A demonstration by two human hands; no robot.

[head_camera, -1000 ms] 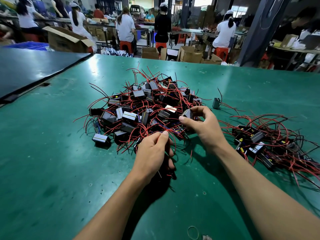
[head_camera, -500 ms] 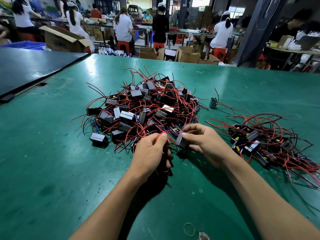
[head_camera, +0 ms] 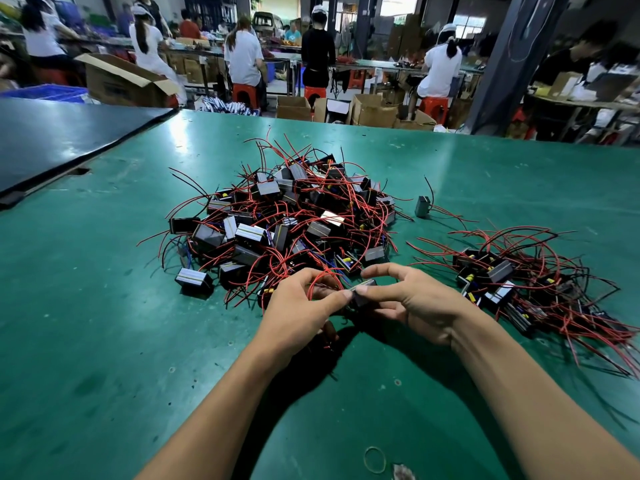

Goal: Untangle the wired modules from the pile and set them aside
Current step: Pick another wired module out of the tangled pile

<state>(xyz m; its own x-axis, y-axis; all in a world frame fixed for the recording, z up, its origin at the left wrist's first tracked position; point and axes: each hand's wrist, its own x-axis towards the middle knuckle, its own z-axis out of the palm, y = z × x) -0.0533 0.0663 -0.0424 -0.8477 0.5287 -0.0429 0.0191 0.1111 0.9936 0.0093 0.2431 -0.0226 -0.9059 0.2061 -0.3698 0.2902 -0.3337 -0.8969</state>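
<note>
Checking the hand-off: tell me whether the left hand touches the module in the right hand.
Touching. The head view shows the thumb tip of the left hand pressed against the module that the right hand pinches.

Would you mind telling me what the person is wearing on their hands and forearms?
Nothing that shows: the left hand and right hand are bare, without gloves or rings, and both forearms are uncovered to the frame's edge, with no sleeve, watch or wristband.
</note>
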